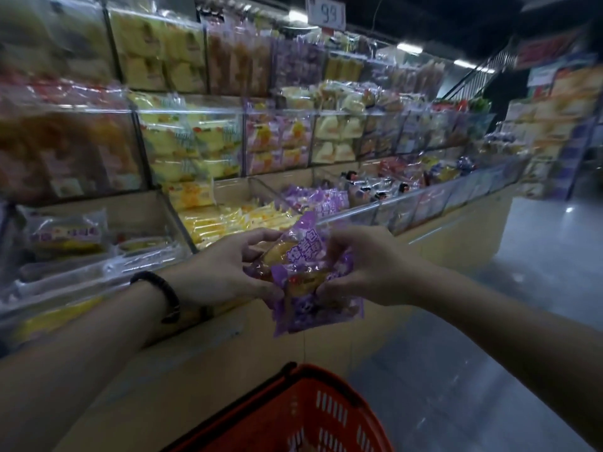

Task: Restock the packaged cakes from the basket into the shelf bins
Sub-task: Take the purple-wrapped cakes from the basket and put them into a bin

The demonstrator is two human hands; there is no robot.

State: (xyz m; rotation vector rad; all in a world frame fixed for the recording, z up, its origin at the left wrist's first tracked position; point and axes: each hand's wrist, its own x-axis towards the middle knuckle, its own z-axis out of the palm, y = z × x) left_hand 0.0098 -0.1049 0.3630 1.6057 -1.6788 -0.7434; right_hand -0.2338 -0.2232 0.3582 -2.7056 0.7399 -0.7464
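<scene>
Both hands hold a bunch of purple packaged cakes [306, 275] in front of the shelf's lowest row. My left hand [222, 269], with a black bracelet on its wrist, grips the packets from the left. My right hand [365, 265] grips them from the right. A bin of matching purple packets [319, 199] lies just beyond the hands. The red basket [313, 415] sits below, at the bottom edge; its contents are hidden.
Clear shelf bins [195, 138] rise in three tiers, filled with yellow, orange and purple packets. Yellow packets [235, 220] fill the bin left of the purple one. A wooden counter front [456, 243] runs rightward. Grey floor [522, 321] lies to the right.
</scene>
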